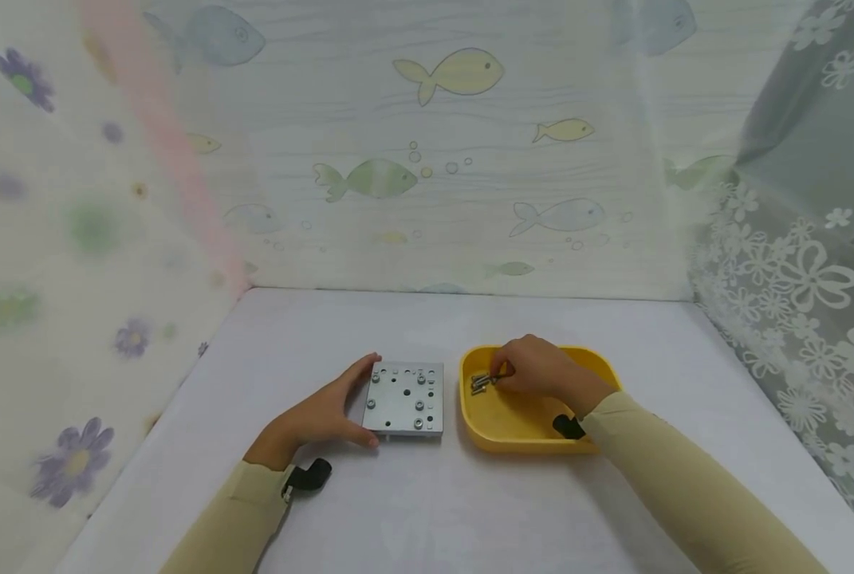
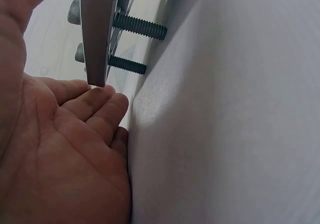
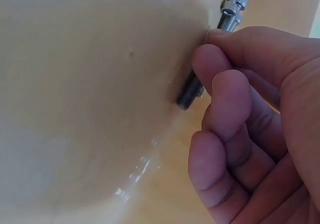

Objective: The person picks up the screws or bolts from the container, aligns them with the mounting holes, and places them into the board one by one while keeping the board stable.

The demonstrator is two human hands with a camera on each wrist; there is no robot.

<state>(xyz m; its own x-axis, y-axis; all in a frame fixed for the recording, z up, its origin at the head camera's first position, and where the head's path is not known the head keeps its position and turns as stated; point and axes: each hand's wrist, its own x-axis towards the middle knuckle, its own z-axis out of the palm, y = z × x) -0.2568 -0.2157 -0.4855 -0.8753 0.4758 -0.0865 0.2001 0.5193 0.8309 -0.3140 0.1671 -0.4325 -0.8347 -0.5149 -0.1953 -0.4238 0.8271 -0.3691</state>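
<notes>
A square silver metal plate (image 1: pixel 398 406) with holes and several socket-head screws lies on the table, left of the yellow tray. My left hand (image 1: pixel 322 414) holds the plate's left side, thumb at the near corner and fingers at the far one. Threaded screw ends (image 2: pixel 140 26) stick out beneath the plate in the left wrist view. Over the tray (image 1: pixel 523 446), my right hand (image 1: pixel 545 371) pinches a dark screw (image 3: pixel 186 95) between thumb and index finger; the fingers partly hide it. Several other screws (image 1: pixel 479 384) lie beside those fingertips at the tray's left.
A white cloth (image 1: pixel 427 510) covers the table. Behind it hangs a fish-print curtain (image 1: pixel 369 239); a flowered sheet (image 1: pixel 111 319) and lace curtain (image 1: pixel 814 319) border the sides. Black wrist devices (image 1: pixel 310 476) are worn on both arms; the right one sits at the tray's near rim.
</notes>
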